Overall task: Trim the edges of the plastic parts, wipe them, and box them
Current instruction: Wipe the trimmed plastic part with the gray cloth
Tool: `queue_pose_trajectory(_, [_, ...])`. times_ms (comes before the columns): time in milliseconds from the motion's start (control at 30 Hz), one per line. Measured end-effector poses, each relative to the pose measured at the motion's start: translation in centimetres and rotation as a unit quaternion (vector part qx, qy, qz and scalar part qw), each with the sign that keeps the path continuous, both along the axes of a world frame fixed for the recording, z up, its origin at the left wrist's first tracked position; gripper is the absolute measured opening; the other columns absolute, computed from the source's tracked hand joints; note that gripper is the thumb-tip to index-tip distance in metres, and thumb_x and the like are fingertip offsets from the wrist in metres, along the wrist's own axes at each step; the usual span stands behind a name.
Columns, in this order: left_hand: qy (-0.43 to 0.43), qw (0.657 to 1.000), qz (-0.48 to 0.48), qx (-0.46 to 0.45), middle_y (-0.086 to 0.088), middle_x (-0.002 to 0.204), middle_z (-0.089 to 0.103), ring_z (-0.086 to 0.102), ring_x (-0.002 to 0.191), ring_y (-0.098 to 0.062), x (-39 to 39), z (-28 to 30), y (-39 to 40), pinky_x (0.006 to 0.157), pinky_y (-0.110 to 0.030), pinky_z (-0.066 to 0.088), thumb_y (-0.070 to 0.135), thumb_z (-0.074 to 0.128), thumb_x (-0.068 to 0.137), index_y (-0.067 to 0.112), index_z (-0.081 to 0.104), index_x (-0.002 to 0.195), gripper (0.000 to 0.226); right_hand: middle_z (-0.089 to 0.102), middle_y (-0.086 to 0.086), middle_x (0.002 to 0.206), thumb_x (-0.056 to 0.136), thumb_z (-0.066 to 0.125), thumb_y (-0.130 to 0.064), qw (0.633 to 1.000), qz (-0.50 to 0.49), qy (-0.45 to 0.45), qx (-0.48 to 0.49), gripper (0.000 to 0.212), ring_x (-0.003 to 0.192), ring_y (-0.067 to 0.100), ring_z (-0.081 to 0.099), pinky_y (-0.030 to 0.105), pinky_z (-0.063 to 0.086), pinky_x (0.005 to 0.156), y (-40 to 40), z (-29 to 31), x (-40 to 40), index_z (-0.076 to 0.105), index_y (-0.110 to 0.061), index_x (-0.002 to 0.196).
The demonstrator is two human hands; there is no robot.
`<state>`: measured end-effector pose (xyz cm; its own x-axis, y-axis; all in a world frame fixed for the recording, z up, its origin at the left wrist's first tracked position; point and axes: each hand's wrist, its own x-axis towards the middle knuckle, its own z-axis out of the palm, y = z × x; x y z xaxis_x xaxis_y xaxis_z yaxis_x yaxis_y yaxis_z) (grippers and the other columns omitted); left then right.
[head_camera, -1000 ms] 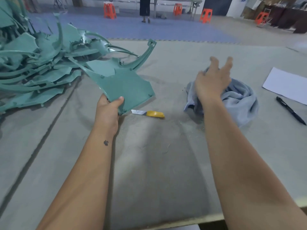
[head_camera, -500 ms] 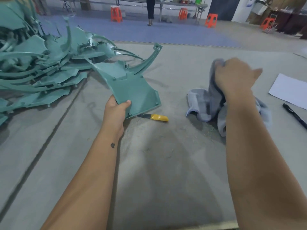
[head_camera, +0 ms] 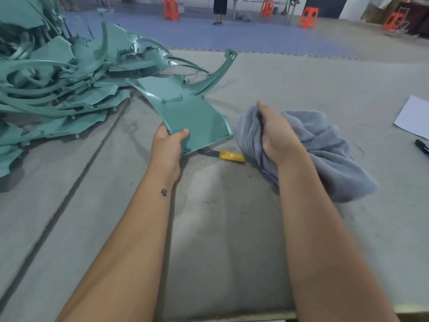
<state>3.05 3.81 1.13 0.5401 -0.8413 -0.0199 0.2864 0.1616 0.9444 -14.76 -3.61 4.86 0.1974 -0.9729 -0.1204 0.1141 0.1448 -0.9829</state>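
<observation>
a factory workshop floor, set up for finishing moulded parts.

a big heap of teal plastic parts (head_camera: pixel 58 89) sprawls over the wide grey-covered worktable (head_camera: pixel 301 84) at far left; beyond lie blue floor mats (head_camera: pixel 232 36), orange plastic stools (head_camera: pixel 171 9) and cartons stacked far right.

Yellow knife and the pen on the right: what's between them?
In the head view, the grey cloth, gripped by the right hand, lies between the knife and pen.
</observation>
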Motion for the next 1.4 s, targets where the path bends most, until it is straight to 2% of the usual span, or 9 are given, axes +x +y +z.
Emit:
queue_pose_trajectory(133, [0.027, 0.999, 0.022, 0.0, 0.006, 0.094, 0.072, 0.069, 0.09, -0.015, 0.0, 0.2, 0.0, 0.093, -0.045, 0.054, -0.006, 0.052, 0.09, 0.022, 0.063, 0.097, 0.03, 0.069, 0.006, 0.087, 0.098, 0.047, -0.023, 0.97, -0.058, 0.198, -0.131, 0.024, 0.082, 0.014, 0.061, 0.031, 0.049, 0.072, 0.1, 1.0, -1.7, 0.069, -0.012, 0.096])
queue_pose_trajectory(233, [0.061, 0.998, 0.034, -0.001, 0.004, 0.097, 0.072, 0.069, 0.095, -0.02, 0.2, 0.3, 0.0, 0.085, -0.054, 0.056, 0.0, 0.051, 0.092, 0.023, 0.063, 0.097, 0.027, 0.069, 0.005, 0.089, 0.092, 0.051, -0.022, 0.842, -0.047, 0.476, -0.25, 0.02, 0.086, 0.02, 0.06, 0.034, 0.05, 0.076, 1.0, 1.2, -3.3, 0.069, -0.013, 0.094])
queue_pose_trajectory(400, [0.083, 0.996, 0.033, -0.013, 0.002, 0.099, 0.07, 0.067, 0.098, -0.025, 0.1, 0.5, 0.2, 0.077, -0.061, 0.056, 0.002, 0.048, 0.092, 0.023, 0.062, 0.099, 0.027, 0.064, 0.006, 0.088, 0.079, 0.073, -0.029, 0.748, 0.15, 0.626, -0.161, 0.02, 0.089, 0.025, 0.056, 0.034, 0.048, 0.078, 1.8, 1.2, -3.8, 0.07, -0.017, 0.095])
queue_pose_trajectory(500, [0.082, 0.996, 0.031, -0.014, 0.001, 0.104, 0.071, 0.068, 0.1, -0.025, 0.1, 0.5, 0.2, 0.076, -0.06, 0.056, 0.004, 0.047, 0.093, 0.025, 0.062, 0.102, 0.027, 0.044, 0.003, 0.057, 0.084, 0.068, -0.023, 0.772, 0.103, 0.592, -0.209, 0.035, 0.061, 0.022, 0.043, 0.032, 0.033, 0.056, 1.4, 1.1, -3.5, 0.047, -0.016, 0.057])
queue_pose_trajectory(867, [0.066, 0.997, 0.039, -0.006, 0.005, 0.098, 0.071, 0.069, 0.095, -0.021, -0.1, 0.2, -0.1, 0.08, -0.057, 0.056, 0.009, 0.047, 0.094, 0.029, 0.062, 0.1, 0.025, 0.034, -0.016, 0.055, 0.1, 0.044, -0.025, 0.917, -0.225, 0.158, -0.29, 0.038, 0.048, -0.005, 0.034, 0.01, 0.03, 0.051, 1.8, 2.3, -2.3, 0.031, -0.027, 0.064])
queue_pose_trajectory(1133, [0.085, 0.996, 0.02, -0.006, 0.0, 0.074, 0.069, 0.062, 0.07, -0.021, 0.0, 0.2, -0.4, 0.073, -0.04, 0.051, -0.004, 0.04, 0.082, 0.012, 0.063, 0.093, 0.03, 0.05, 0.002, 0.069, 0.09, 0.054, -0.035, 0.954, 0.098, 0.098, -0.267, 0.036, 0.07, 0.011, 0.046, 0.034, 0.037, 0.069, 3.8, 3.2, 4.9, 0.055, -0.008, 0.067])
queue_pose_trajectory(1233, [0.072, 0.997, -0.006, 0.009, -0.01, 0.096, 0.07, 0.067, 0.086, -0.028, 0.0, 0.3, -0.3, 0.074, -0.038, 0.053, 0.0, 0.043, 0.083, 0.004, 0.061, 0.119, 0.041, 0.065, -0.001, 0.099, 0.091, 0.038, -0.049, 0.9, 0.187, 0.274, -0.282, 0.043, 0.099, 0.012, 0.056, 0.038, 0.042, 0.095, 4.1, 0.6, 7.4, 0.063, -0.013, 0.095])
queue_pose_trajectory(1300, [0.054, 0.999, -0.006, -0.003, -0.011, 0.105, 0.072, 0.069, 0.097, -0.029, -0.2, 0.2, -0.2, 0.079, -0.038, 0.054, 0.003, 0.044, 0.087, 0.009, 0.064, 0.116, 0.036, 0.034, 0.004, 0.153, 0.095, 0.025, -0.057, 0.808, 0.164, 0.468, -0.317, 0.067, 0.142, 0.016, 0.027, 0.043, 0.018, 0.117, 3.8, -1.2, 8.2, 0.036, -0.015, 0.145])
queue_pose_trajectory(1400, [0.029, 1.0, 0.007, -0.01, -0.007, 0.107, 0.072, 0.069, 0.101, -0.023, -0.3, 0.2, -0.3, 0.089, -0.035, 0.055, 0.007, 0.042, 0.096, 0.014, 0.064, 0.113, 0.029, 0.001, -0.003, 0.163, 0.101, 0.023, -0.05, 0.807, 0.144, 0.485, -0.305, 0.064, 0.149, 0.01, -0.002, 0.045, -0.001, 0.12, 3.4, -2.0, 8.2, 0.004, -0.021, 0.155])
